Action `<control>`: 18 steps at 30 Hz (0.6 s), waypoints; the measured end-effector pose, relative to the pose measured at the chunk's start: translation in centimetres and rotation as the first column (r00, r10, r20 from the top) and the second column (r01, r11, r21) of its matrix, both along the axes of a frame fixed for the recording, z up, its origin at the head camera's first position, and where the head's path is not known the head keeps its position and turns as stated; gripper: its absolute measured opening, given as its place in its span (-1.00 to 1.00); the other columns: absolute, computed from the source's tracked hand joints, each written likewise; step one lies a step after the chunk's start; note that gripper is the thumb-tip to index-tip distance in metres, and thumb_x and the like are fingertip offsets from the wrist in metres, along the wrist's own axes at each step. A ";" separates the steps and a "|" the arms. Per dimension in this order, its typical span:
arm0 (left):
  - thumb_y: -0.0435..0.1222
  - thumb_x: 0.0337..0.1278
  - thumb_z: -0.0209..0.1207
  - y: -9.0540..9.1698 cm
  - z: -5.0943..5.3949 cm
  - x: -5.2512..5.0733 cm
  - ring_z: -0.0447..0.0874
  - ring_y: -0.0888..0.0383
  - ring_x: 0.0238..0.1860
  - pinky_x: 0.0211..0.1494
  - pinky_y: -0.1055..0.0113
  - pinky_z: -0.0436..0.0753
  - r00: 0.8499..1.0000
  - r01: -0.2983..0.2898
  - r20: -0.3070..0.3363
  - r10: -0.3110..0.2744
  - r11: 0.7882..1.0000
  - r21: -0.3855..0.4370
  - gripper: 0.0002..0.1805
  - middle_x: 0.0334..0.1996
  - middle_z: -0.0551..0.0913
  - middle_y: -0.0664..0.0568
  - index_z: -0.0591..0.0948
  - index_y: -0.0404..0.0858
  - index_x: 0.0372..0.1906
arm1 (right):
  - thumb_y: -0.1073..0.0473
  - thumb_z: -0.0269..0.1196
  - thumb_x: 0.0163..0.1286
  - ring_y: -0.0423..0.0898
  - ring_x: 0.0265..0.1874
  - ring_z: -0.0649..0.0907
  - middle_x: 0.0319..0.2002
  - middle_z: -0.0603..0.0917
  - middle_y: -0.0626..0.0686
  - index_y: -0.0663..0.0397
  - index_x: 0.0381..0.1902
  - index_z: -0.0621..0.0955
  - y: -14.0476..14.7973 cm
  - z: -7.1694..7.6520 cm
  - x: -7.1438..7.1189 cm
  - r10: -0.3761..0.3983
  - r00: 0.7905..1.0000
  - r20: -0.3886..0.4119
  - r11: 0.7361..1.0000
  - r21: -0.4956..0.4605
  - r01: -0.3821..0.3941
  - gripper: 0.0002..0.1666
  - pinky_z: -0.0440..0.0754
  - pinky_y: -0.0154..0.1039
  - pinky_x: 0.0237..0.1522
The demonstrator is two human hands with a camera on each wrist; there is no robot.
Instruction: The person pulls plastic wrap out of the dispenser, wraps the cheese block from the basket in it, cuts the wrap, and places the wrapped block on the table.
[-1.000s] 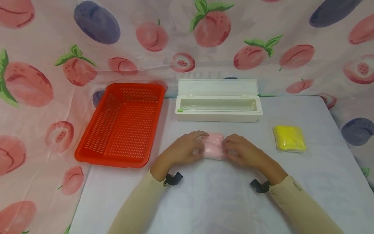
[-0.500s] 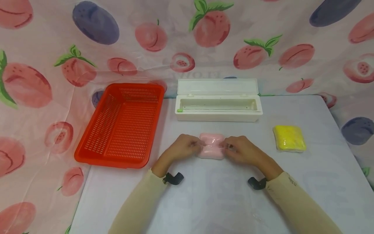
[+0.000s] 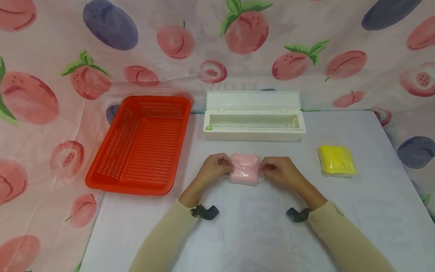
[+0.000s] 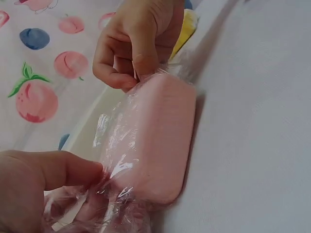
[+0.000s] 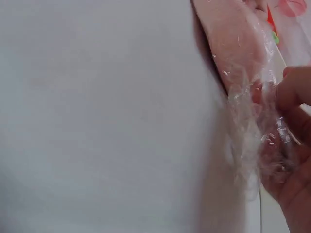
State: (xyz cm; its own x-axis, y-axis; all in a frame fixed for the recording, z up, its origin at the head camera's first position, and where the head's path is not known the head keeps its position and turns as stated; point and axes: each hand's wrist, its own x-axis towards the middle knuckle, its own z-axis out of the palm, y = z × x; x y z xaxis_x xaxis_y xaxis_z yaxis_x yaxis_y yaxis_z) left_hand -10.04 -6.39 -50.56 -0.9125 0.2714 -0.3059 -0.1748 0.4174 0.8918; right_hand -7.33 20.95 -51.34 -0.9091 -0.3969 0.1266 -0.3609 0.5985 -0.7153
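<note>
A pink block with rounded corners (image 3: 244,169) lies on the table in the head view, wrapped in clear cling film (image 5: 245,126). My left hand (image 3: 215,167) is at its left end; in the left wrist view, thumb and fingers pinch the gathered film there. At the other end my right hand (image 3: 279,170) pinches the loose film, which bunches between thumb and fingers in the right wrist view. Both hands sit beside the block, its top showing between them. Part of the right fingers is out of the right wrist view.
Behind the hands stands a long white box (image 3: 255,135) with its lid raised and a small green slider. A red perforated basket (image 3: 149,151) is at the left. On the right lies a yellow wrapped block (image 3: 337,161).
My fingers have gone from spread around the block's ends to curled, pinching the film at both sides. The block has shifted slightly left, and the left hand has tilted.
</note>
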 end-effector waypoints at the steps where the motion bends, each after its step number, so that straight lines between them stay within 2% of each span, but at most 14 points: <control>1: -0.33 0.16 0.32 0.0 0.0 0.0 0.59 0.09 -0.34 -0.28 0.34 0.62 1.000 -0.002 -0.004 0.002 1.000 -0.015 -0.92 -0.36 0.70 0.01 0.69 -0.17 -0.24 | 0.44 0.36 0.20 -0.15 -0.26 0.71 -0.28 0.79 -0.12 -0.07 -0.26 0.75 0.0 -0.1 0.1 -0.002 1.000 -0.020 1.000 0.000 0.002 -0.72 0.71 -0.26 -0.15; 4: -0.29 0.18 0.32 0.2 -0.1 0.0 0.58 0.08 -0.33 -0.31 0.33 0.60 0.999 -0.008 -0.041 0.005 0.997 -0.075 -0.94 -0.36 0.68 0.02 0.69 -0.13 -0.25 | 0.50 0.36 0.18 -0.14 -0.24 0.70 -0.27 0.77 -0.12 -0.04 -0.31 0.77 0.0 -0.3 0.3 0.017 0.996 -0.088 1.000 0.017 -0.016 -0.69 0.72 -0.25 -0.14; 8: -0.30 0.12 0.33 0.4 -0.3 0.2 0.59 0.09 -0.30 -0.32 0.32 0.58 0.991 -0.038 -0.134 0.020 0.990 -0.138 -0.94 -0.35 0.71 0.03 0.69 -0.14 -0.30 | 0.53 0.32 0.20 -0.15 -0.18 0.71 -0.24 0.72 -0.12 -0.05 -0.32 0.78 -0.1 -0.4 0.6 0.056 0.984 -0.170 0.991 0.130 -0.034 -0.65 0.73 -0.18 -0.07; 10: -0.33 0.10 0.32 0.5 -0.6 0.4 0.61 0.11 -0.32 -0.33 0.33 0.58 0.981 -0.051 -0.192 0.016 0.982 -0.179 -0.95 -0.36 0.72 0.04 0.68 -0.16 -0.32 | 0.52 0.30 0.23 -0.13 -0.14 0.70 -0.21 0.72 -0.10 -0.02 -0.27 0.77 -0.3 -0.3 0.8 0.083 0.979 -0.187 0.980 0.193 -0.046 -0.67 0.72 -0.14 -0.03; 12: -0.34 0.10 0.31 0.6 -0.9 0.7 0.61 0.14 -0.33 -0.33 0.34 0.58 0.960 -0.061 -0.280 -0.018 0.961 -0.270 -0.95 -0.37 0.72 0.07 0.68 -0.16 -0.32 | 0.51 0.30 0.26 -0.08 -0.11 0.70 -0.19 0.72 -0.06 0.03 -0.23 0.77 -0.6 -0.2 0.9 0.111 0.973 -0.200 0.967 0.249 -0.059 -0.70 0.72 -0.10 0.01; 13: -0.33 0.12 0.30 0.7 -1.0 0.9 0.62 0.13 -0.32 -0.31 0.33 0.58 0.942 -0.064 -0.332 -0.052 0.942 -0.330 -0.96 -0.37 0.71 0.07 0.69 -0.15 -0.31 | 0.50 0.31 0.26 -0.05 -0.10 0.70 -0.18 0.71 -0.04 0.05 -0.21 0.77 -0.7 -0.1 0.9 0.121 0.971 -0.208 0.961 0.270 -0.062 -0.71 0.71 -0.09 0.02; 15: -0.30 0.17 0.31 0.8 -1.0 1.5 0.62 0.10 -0.23 -0.21 0.27 0.58 0.884 -0.089 -0.445 -0.143 0.883 -0.460 -0.93 -0.29 0.71 0.07 0.72 -0.12 -0.24 | 0.46 0.32 0.26 -0.03 -0.11 0.68 -0.16 0.72 -0.01 0.05 -0.19 0.79 -0.8 -0.1 1.1 0.134 0.962 -0.239 0.946 0.320 -0.052 -0.73 0.70 -0.09 0.00; 16: -0.28 0.19 0.31 0.9 -0.9 1.8 0.62 0.08 -0.16 -0.13 0.21 0.58 0.845 -0.107 -0.496 -0.200 0.845 -0.524 -0.91 -0.23 0.70 0.06 0.74 -0.11 -0.20 | 0.44 0.32 0.25 -0.02 -0.12 0.67 -0.16 0.72 -0.01 0.04 -0.19 0.80 -0.7 0.0 1.1 0.133 0.957 -0.257 0.940 0.340 -0.039 -0.74 0.70 -0.10 -0.02; 17: -0.27 0.21 0.32 0.9 -0.8 2.2 0.60 0.07 -0.07 -0.04 0.14 0.57 0.797 -0.131 -0.542 -0.267 0.799 -0.587 -0.88 -0.17 0.70 0.06 0.74 -0.08 -0.16 | 0.41 0.32 0.25 -0.02 -0.13 0.66 -0.16 0.72 -0.01 0.04 -0.20 0.80 -0.7 0.0 1.2 0.123 0.953 -0.275 0.934 0.356 -0.018 -0.75 0.69 -0.11 -0.04; 18: -0.26 0.21 0.33 0.9 -0.5 2.7 0.59 0.05 0.00 0.05 0.06 0.55 0.744 -0.150 -0.581 -0.330 0.765 -0.626 -0.85 -0.11 0.70 0.07 0.74 -0.05 -0.13 | 0.38 0.30 0.25 -0.02 -0.15 0.65 -0.15 0.71 0.00 0.03 -0.23 0.81 -0.6 0.2 1.3 0.113 0.946 -0.304 0.932 0.363 0.005 -0.77 0.68 -0.12 -0.07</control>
State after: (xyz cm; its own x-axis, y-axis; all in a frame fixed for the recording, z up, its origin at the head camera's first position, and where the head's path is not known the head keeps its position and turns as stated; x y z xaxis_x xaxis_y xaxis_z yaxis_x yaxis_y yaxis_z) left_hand -7.36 -5.52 -51.06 -0.9186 0.3398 0.2017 0.3885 0.8701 0.3033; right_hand -5.98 20.32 -51.15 -0.8208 -0.5166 0.2437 -0.5704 0.7634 -0.3030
